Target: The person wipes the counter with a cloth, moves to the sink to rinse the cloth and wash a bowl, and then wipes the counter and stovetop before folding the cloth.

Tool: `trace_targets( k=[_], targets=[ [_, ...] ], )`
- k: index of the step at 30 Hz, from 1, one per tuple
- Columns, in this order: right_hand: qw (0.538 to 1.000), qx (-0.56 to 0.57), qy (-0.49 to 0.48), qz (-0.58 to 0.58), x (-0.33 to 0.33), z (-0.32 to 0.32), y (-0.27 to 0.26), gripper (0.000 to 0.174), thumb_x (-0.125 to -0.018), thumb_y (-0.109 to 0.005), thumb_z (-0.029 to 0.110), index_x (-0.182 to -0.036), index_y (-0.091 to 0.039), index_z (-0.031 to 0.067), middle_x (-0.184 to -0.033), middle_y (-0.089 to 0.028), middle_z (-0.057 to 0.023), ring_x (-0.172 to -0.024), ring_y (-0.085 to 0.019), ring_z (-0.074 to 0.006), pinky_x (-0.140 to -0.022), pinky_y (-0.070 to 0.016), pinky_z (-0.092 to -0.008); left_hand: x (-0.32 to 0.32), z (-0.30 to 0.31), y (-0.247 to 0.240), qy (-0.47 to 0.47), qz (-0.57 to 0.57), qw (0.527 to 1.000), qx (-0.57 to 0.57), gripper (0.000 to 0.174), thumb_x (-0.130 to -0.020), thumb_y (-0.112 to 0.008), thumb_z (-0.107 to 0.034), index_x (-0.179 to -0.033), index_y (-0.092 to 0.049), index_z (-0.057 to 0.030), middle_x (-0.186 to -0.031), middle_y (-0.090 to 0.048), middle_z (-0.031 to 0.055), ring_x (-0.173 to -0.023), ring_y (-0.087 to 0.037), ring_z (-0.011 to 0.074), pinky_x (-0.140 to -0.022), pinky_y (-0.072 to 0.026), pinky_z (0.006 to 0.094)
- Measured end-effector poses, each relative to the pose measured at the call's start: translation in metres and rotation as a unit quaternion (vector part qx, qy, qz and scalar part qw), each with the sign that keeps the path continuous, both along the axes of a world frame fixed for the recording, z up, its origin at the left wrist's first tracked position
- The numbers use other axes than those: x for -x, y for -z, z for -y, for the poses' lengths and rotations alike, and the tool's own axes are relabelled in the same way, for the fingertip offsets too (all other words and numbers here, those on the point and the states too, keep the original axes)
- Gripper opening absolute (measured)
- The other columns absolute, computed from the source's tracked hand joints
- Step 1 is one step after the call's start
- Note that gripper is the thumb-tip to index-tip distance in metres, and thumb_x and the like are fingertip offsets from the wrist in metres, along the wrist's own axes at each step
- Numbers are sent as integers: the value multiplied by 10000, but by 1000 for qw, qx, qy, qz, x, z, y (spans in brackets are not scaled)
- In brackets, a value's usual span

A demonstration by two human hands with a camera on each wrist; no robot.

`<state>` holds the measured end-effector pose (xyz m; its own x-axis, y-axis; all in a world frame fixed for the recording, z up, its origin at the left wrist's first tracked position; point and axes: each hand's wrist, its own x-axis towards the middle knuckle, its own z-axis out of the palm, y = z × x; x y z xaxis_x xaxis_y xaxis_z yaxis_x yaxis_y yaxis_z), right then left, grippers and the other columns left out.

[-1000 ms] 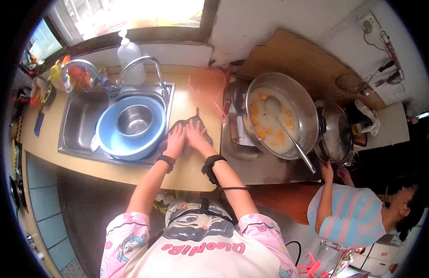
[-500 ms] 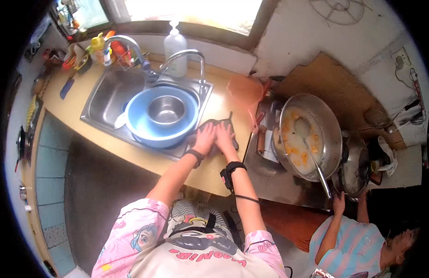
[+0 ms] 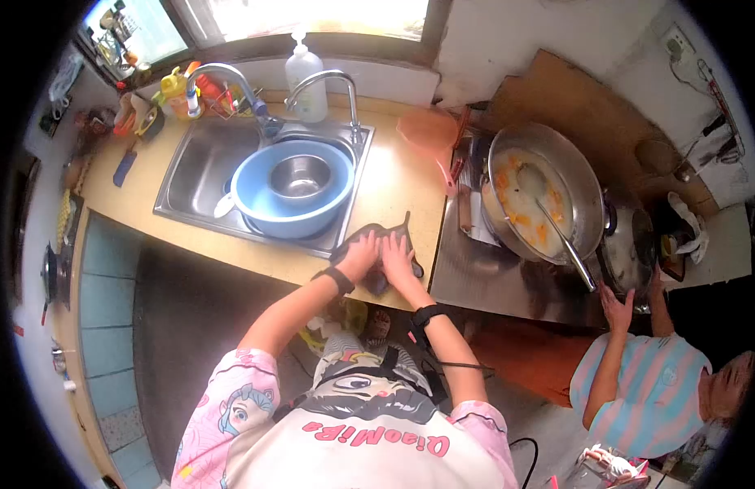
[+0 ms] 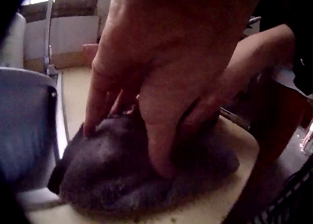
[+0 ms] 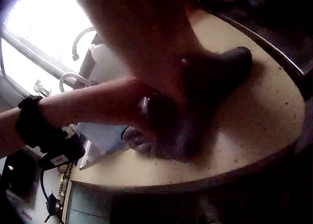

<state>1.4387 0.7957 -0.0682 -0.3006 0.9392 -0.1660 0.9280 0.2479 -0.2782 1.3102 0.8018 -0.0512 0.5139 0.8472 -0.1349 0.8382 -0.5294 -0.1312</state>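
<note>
A dark cloth (image 3: 380, 281) lies bunched on the counter, close to its front edge and right of the sink. My left hand (image 3: 359, 257) presses on it, fingers extended. Against it, my right hand (image 3: 399, 261) also rests on the cloth with its fingers stretched forward. In the left wrist view the thumb and fingertips of my left hand (image 4: 146, 87) push down into the cloth (image 4: 112, 170), spread apart. The right wrist view is dark; my right hand (image 5: 168, 82) is over the cloth (image 5: 181, 141), its fingertips hidden.
Left, a sink (image 3: 182, 175) holds a blue basin (image 3: 251, 200) with a metal bowl (image 3: 301, 176). An orange dipper (image 3: 429, 133) lies behind the hands. Right are a large pan (image 3: 589, 187) with a ladle (image 3: 566, 244) and another person (image 3: 646, 383).
Both hands and the cloth have moved toward me, nearer the counter's front edge. The head view has shifted. The other person's nearer hand has come off the pan rim, fingers now spread.
</note>
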Motion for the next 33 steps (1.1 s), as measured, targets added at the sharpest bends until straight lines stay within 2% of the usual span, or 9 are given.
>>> trace_targets(
  k=[5,7,10,15,18,27,30,32,33],
  targets=[
    [999,38,2,4,4,-4,-7,472,-823,-481,118,-1266,-349,23,-1379,-235,-180,-1263,-211,-435,-882,-298,-668,7,2,-26,22,40,997,58,777,-593,-703,-139,-1265,-345,15,-1304,-338,237,-1096,-447,376,-889,-423,401],
    [999,7,-24,33,5,-19,-3,767,-604,-743,131,-1234,-325,5,-1361,-229,-204,-1216,-247,-468,-830,-357,-677,5,-2,-22,21,91,994,63,725,-618,-679,-136,-1250,-363,30,-1284,-354,256,-1086,-443,397,-933,-372,423],
    [998,4,-34,46,5,-35,-12,583,-740,-594,145,-1247,-334,21,-1372,-218,-198,-1228,-226,-480,-829,-318,-701,-15,-14,27,-54,40,995,-73,610,-732,-553,-223,-1244,-374,57,-1239,-395,283,-1095,-437,408,-924,-369,448],
    [996,-1,-73,57,-5,-68,-10,536,-819,-497,168,-1302,-297,51,-1402,-163,-193,-1248,-156,-504,-827,-256,-742,-36,-35,-38,-87,-29,996,-6,565,-797,-471,-220,-1279,-345,46,-1237,-410,282,-1122,-432,394,-924,-372,447],
    [989,52,-100,92,-1,-97,-17,885,-634,-731,315,-1333,-247,67,-1399,-122,-243,-1236,-111,-544,-832,-226,-754,-28,-58,-25,-57,-55,996,-48,580,-804,-473,-221,-1299,-318,40,-1234,-420,283,-1087,-470,387,-906,-394,423],
    [990,68,-94,81,-2,-147,-9,992,-559,-777,299,-1345,-215,77,-1431,-58,-189,-1269,-68,-504,-869,-189,-746,-40,-101,-17,-142,-34,989,-27,492,-816,-447,-197,-1245,-407,40,-1254,-402,286,-1065,-480,415,-886,-400,443],
    [993,33,-90,70,-2,-152,-9,1015,-540,-786,306,-1345,-210,81,-1431,-78,-168,-1264,-82,-509,-868,-198,-745,-38,-107,-10,-150,-46,987,-37,553,-778,-515,-223,-1242,-400,55,-1256,-399,281,-1072,-476,412,-878,-406,438],
    [986,75,-122,88,-4,-164,-28,1045,-503,-802,318,-1339,-222,81,-1429,-106,-149,-1263,-106,-500,-862,-213,-743,-33,-118,-13,-121,-28,992,-29,934,-507,-759,-316,-1237,-361,110,-1242,-390,298,-1108,-442,418,-908,-387,443],
    [986,71,-123,90,-5,-167,-28,1045,-503,-802,318,-1339,-222,81,-1429,-106,-149,-1263,-106,-500,-862,-213,-743,-30,-123,-15,-123,-26,992,-34,934,-507,-759,-316,-1237,-361,110,-1242,-390,298,-1108,-442,418,-908,-387,443]
  ],
)
